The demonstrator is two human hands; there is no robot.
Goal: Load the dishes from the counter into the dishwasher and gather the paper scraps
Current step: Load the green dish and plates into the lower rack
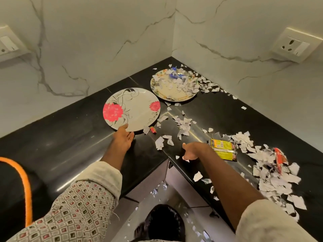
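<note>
Touching floral plate (pixel 132 109), left hand (pixel 123 137), packet (pixel 222 148) illegible

The left sleeve (pixel 78 203) is a pale cream cloth printed all over with a close lattice of small rounded diamonds, each with a little square at its centre in red, brown or near black. Its cuff (pixel 104 173) is folded back in a broad band that shows the plain, unprinted cream inner side, with a loose thread hanging from the edge. The right sleeve (pixel 267 222) shows only plain cream cloth, faintly mottled, and ends farther up the arm. Below both sleeves the forearms are uncovered, down to the left hand (pixel 123 137) and right hand (pixel 192 151).
</note>
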